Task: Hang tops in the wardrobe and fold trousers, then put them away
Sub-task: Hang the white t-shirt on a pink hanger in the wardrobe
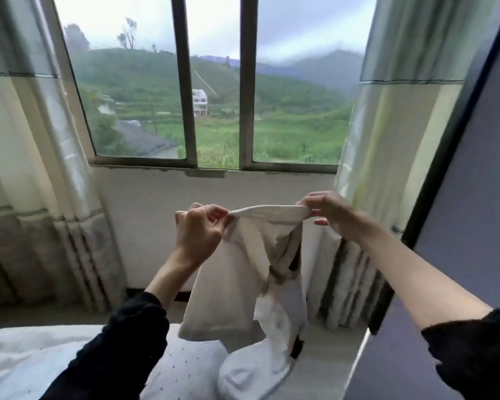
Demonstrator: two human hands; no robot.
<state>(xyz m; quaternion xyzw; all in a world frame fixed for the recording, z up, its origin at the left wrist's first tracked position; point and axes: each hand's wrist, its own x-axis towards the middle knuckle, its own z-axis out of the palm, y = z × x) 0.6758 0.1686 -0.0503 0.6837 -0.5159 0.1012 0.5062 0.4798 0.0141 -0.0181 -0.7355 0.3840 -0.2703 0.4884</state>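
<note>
A wide window (214, 82) with dark upright bars is filling the far wall, showing green hills, a white house and low cloud outside. Pale curtains (35, 168) banded with grey are hanging at both its sides and reaching down toward the floor, and a dark-framed grey panel (474, 197) is standing along the right edge of the view. A bed (26, 359) with white bedding is lying across the lower left, a dotted pillow (185, 368) resting near its right edge. Above that edge of the bed a cream garment (243, 278) is hanging in the air, its upper hem stretched level between the two hands and its lower part drooping to the bedding, where it is bunching beside the pillow; which kind of garment it is cannot be told. Both arms, in black sleeves pushed back from the forearms, are reaching forward and up. The left hand (198, 226) is curling its fingers and pinching the left end of the hem between thumb and forefinger. The right hand (326, 212) is pinching the right end with its fingertips, the remaining fingers loosely bent below.
</note>
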